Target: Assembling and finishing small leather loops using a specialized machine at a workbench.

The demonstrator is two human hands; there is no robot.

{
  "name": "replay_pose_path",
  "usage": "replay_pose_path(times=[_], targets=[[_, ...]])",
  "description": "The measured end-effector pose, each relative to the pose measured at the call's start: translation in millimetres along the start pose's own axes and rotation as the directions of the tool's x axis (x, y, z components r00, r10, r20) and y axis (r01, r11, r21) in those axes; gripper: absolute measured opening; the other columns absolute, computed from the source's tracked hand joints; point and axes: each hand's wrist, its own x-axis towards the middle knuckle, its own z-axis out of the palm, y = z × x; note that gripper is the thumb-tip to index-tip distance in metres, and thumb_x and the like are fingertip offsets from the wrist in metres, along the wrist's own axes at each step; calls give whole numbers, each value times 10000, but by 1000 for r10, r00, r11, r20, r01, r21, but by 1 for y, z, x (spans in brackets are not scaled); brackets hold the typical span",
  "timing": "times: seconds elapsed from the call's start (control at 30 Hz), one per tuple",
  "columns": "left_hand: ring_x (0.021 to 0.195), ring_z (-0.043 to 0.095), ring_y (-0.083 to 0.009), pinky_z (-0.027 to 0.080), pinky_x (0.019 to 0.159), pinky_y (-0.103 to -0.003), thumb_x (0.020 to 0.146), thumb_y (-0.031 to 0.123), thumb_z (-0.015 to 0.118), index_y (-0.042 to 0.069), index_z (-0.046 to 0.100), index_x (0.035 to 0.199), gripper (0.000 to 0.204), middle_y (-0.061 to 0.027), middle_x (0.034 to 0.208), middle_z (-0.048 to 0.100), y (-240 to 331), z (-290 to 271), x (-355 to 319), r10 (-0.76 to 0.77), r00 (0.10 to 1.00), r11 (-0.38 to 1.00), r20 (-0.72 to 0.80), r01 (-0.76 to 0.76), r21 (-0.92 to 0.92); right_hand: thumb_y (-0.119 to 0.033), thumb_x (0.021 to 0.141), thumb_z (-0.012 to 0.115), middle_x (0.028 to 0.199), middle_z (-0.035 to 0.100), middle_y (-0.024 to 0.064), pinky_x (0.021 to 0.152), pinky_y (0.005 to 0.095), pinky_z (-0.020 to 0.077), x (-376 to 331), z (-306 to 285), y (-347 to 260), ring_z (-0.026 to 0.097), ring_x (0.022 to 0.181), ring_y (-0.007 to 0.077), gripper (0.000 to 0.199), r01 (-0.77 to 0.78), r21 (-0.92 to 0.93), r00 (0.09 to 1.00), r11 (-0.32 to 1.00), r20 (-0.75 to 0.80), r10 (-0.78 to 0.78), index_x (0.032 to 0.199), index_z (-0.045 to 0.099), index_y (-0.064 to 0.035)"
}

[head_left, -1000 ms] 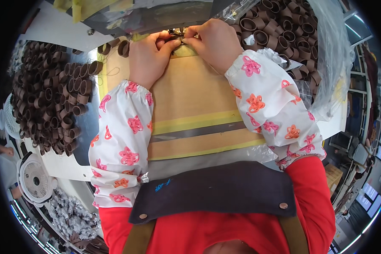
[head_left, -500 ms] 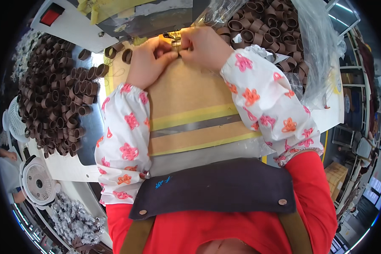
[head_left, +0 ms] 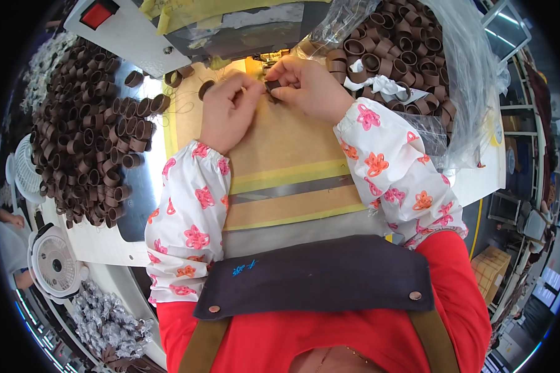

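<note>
In front of the lit needle area of a sewing machine (head_left: 270, 57), my two hands almost meet. My right hand (head_left: 311, 88) pinches a small dark brown loop (head_left: 272, 85) between thumb and fingers. Close beside it, my left hand (head_left: 229, 112) has its fingers drawn together; whatever they may hold is too small or hidden to make out. Below both hands lies the tan covered work surface (head_left: 280, 140), banded with yellow tape. A few brown loops (head_left: 206, 89) with loose dark threads lie just past my left hand.
At the left, a large heap of brown loops (head_left: 84, 137) covers a dark plate. More brown rings (head_left: 404, 43) fill clear plastic (head_left: 470, 74) at the right, with crumpled white paper (head_left: 386, 85). The machine head (head_left: 230, 28) overhangs the back. A white fan (head_left: 56, 264) stands lower left.
My hands have drawn slightly back from the needle area and a little apart. The dark brown loop now shows in my right fingers. The whole view has shifted slightly.
</note>
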Motion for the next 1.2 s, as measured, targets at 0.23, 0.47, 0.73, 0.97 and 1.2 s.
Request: replay_pose_path(times=[0.23,0.47,0.73,0.97,1.2], targets=[[595,538,-242,388,709,-309,876,231,477,59,595,851,210,-76,637,560,6,8,18,120,980,990,157,-129,53,-49,714,553,661,588,86,562,378,440,-42,6,-28,563,617,305,99,311,-247,947,918,168,-276,804,581,-82],[544,539,-171,300,819,-327,819,241,565,128,626,861,136,-18,525,542,-2,-4,5,129,992,927,12,-125,354,-32,742,578,600,559,61,524,268,421,-8,-12,-10,514,524,135,132,251,-321,967,913,42,-251,872,594,-13],[514,519,-148,298,786,-332,777,282,614,116,638,898,207,6,528,550,0,-3,11,12,999,921,34,-24,388,-38,680,593,677,579,122,587,363,458,0,-8,3,572,651,294,58,295,-413,925,861,-102,-366,730,578,-13],[523,532,-171,291,668,-333,762,300,617,83,651,828,230,-8,540,566,-6,11,22,-49,987,938,-155,99,333,-82,707,624,633,572,139,546,329,428,16,-9,9,542,580,252,111,269,-550,890,791,-171,-422,762,628,15],[501,527,-172,320,621,-328,739,297,636,83,661,800,224,-11,524,557,-11,12,26,-43,987,938,-155,94,334,-89,714,611,579,551,157,564,352,427,19,-9,10,534,586,290,118,265,-563,899,783,-149,-412,740,622,26]])
